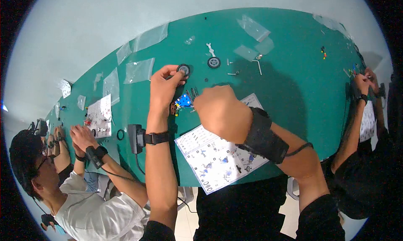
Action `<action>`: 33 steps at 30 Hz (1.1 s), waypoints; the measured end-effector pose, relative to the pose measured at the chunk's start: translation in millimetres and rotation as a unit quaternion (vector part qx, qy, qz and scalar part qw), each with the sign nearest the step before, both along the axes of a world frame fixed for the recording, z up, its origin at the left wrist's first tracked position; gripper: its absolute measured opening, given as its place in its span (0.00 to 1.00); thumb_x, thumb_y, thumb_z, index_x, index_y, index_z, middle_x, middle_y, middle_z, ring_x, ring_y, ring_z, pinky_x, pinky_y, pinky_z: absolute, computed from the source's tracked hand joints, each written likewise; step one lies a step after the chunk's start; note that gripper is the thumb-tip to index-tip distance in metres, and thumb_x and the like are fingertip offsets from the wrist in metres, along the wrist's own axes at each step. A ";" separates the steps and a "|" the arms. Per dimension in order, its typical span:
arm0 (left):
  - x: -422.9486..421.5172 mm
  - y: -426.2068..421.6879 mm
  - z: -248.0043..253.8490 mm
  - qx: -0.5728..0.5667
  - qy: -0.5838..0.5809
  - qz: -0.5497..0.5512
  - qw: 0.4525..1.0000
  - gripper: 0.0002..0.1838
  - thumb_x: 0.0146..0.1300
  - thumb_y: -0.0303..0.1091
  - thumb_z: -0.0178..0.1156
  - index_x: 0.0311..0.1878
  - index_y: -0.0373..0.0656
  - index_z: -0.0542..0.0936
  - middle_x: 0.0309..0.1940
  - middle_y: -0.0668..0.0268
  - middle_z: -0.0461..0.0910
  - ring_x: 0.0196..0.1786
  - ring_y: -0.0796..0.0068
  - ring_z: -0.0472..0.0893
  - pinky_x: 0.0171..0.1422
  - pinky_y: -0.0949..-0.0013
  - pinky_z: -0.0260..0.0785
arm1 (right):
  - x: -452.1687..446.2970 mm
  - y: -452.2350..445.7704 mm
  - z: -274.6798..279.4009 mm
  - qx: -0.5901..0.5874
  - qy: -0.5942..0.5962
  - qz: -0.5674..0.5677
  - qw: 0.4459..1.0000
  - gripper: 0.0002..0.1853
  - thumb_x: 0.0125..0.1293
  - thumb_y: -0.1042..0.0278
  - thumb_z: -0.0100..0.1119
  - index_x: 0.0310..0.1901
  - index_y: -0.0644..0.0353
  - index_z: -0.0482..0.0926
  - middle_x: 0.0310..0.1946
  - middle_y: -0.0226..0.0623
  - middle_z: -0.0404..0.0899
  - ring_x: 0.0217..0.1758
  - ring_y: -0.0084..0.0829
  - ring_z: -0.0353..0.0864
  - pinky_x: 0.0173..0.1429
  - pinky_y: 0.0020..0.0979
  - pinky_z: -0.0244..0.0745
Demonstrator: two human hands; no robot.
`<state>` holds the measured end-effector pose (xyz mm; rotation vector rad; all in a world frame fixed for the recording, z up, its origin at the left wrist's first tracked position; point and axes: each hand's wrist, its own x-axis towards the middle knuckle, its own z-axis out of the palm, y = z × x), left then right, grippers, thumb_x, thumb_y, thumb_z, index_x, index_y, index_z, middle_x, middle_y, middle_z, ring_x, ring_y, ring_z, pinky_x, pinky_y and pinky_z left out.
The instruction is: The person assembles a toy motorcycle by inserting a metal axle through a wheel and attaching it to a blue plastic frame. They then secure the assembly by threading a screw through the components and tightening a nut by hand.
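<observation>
My left hand (165, 86) pinches a small black-tyred wheel (183, 69) with a grey hub between thumb and fingers. My right hand (222, 111) is closed, its back to the camera, so whatever its fingers hold is hidden. Between the hands is a small blue model part (183, 101) with yellow and brown bits and dark rods, close to the right hand's fingers. Below lies a printed instruction sheet (222, 157), partly under my right hand. Beyond the hands, a second wheel (213, 62) touches a small grey wrench (210, 49).
An L-shaped hex key (258, 67) and small screws lie right of the second wheel. Clear plastic bags (139, 70) are scattered across the green table (285, 43). A co-worker (96, 199) sits at left beside another sheet (100, 115); another person's hands (364, 82) work at right.
</observation>
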<state>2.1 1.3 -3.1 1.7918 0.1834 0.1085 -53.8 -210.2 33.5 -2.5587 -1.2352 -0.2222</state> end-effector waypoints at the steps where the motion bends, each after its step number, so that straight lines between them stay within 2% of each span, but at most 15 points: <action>1: -0.2 -1.7 -0.8 -0.019 -0.002 -0.003 1.000 0.09 0.71 0.27 0.69 0.51 0.35 0.87 0.37 0.67 0.89 0.38 0.80 0.85 0.45 0.76 0.77 | 4.3 -2.9 2.0 -0.002 0.026 0.009 1.000 0.07 0.56 0.69 0.69 0.35 0.61 0.84 0.33 0.46 0.86 0.43 0.49 0.89 0.45 0.46 0.80; 6: -5.3 -11.9 5.9 -0.098 -0.010 -0.010 0.995 0.09 0.73 0.26 0.68 0.53 0.35 0.87 0.40 0.66 0.89 0.41 0.80 0.86 0.48 0.76 0.77 | 23.5 -14.1 9.1 0.011 0.105 0.017 0.994 0.13 0.48 0.71 0.78 0.34 0.63 0.85 0.35 0.45 0.85 0.48 0.53 0.88 0.49 0.49 0.81; 9: -3.9 -13.5 4.4 -0.091 -0.031 -0.017 0.995 0.09 0.73 0.26 0.68 0.53 0.35 0.87 0.40 0.66 0.88 0.40 0.80 0.86 0.48 0.76 0.77 | 44.2 -30.9 11.2 -0.081 0.095 0.134 0.983 0.13 0.46 0.68 0.80 0.32 0.61 0.86 0.39 0.46 0.86 0.49 0.55 0.87 0.50 0.49 0.80; 11: -4.0 -12.5 6.8 -0.091 -0.034 -0.019 0.995 0.08 0.73 0.26 0.69 0.52 0.35 0.87 0.40 0.67 0.88 0.40 0.80 0.85 0.47 0.75 0.77 | 57.8 -45.4 1.4 -0.020 0.095 0.131 0.987 0.18 0.42 0.69 0.83 0.34 0.65 0.86 0.38 0.49 0.88 0.46 0.55 0.89 0.48 0.50 0.84; 13: -5.9 -9.0 7.2 -0.057 -0.039 -0.015 0.997 0.08 0.72 0.26 0.69 0.51 0.36 0.87 0.39 0.67 0.87 0.39 0.80 0.85 0.46 0.75 0.76 | 65.2 -46.4 3.5 -0.021 0.109 0.093 0.989 0.20 0.41 0.68 0.83 0.35 0.66 0.86 0.36 0.51 0.88 0.44 0.55 0.90 0.47 0.51 0.86; 15: -5.7 -4.8 6.0 0.009 -0.049 -0.011 0.999 0.08 0.71 0.26 0.70 0.49 0.36 0.88 0.38 0.68 0.87 0.38 0.80 0.84 0.45 0.75 0.76 | 71.0 -47.0 13.4 -0.085 0.133 0.016 0.987 0.19 0.43 0.68 0.83 0.36 0.66 0.86 0.34 0.54 0.87 0.43 0.57 0.90 0.47 0.50 0.85; 18: -4.9 -0.2 3.2 0.155 -0.051 -0.003 0.987 0.08 0.69 0.28 0.71 0.47 0.35 0.88 0.34 0.68 0.87 0.35 0.81 0.83 0.42 0.74 0.75 | 81.0 -37.8 33.7 -0.110 0.250 -0.032 0.961 0.17 0.45 0.68 0.81 0.37 0.66 0.86 0.34 0.54 0.87 0.41 0.57 0.89 0.46 0.49 0.85; 21: -5.0 0.0 1.3 0.175 -0.046 -0.006 0.983 0.08 0.68 0.29 0.71 0.46 0.34 0.88 0.31 0.69 0.86 0.34 0.82 0.82 0.39 0.74 0.74 | 88.0 -39.2 31.5 -0.055 0.238 -0.025 0.969 0.17 0.49 0.65 0.80 0.40 0.60 0.86 0.30 0.46 0.86 0.36 0.49 0.88 0.40 0.45 0.80; 24: -4.4 -0.5 -0.6 0.179 -0.055 -0.008 0.982 0.08 0.69 0.30 0.71 0.45 0.35 0.88 0.31 0.69 0.86 0.34 0.82 0.82 0.39 0.73 0.73 | 92.4 -24.6 19.2 0.110 0.243 0.069 0.961 0.21 0.52 0.60 0.82 0.42 0.63 0.85 0.31 0.46 0.86 0.36 0.48 0.88 0.41 0.44 0.80; 27: -6.1 -0.6 1.1 0.194 -0.043 -0.017 0.980 0.08 0.69 0.30 0.71 0.46 0.35 0.88 0.32 0.68 0.87 0.34 0.83 0.81 0.39 0.73 0.73 | 83.1 -7.5 8.7 0.078 0.284 0.066 0.953 0.25 0.57 0.52 0.82 0.42 0.66 0.84 0.34 0.49 0.87 0.38 0.49 0.89 0.43 0.44 0.81; 30: -3.1 3.3 -5.1 0.173 -0.038 -0.018 0.984 0.09 0.69 0.30 0.71 0.47 0.35 0.88 0.33 0.68 0.88 0.34 0.83 0.81 0.39 0.73 0.73 | 70.0 10.7 7.6 -0.068 0.304 -0.030 0.950 0.29 0.60 0.45 0.79 0.40 0.69 0.84 0.36 0.52 0.88 0.40 0.51 0.89 0.46 0.45 0.81; 33: -1.7 3.3 -8.7 0.131 -0.057 -0.009 0.990 0.11 0.66 0.32 0.72 0.46 0.35 0.89 0.31 0.62 0.88 0.32 0.76 0.83 0.38 0.68 0.75 | 61.5 18.9 -8.3 -0.018 0.233 -0.015 0.972 0.30 0.59 0.42 0.78 0.37 0.68 0.85 0.32 0.54 0.87 0.40 0.52 0.89 0.47 0.45 0.81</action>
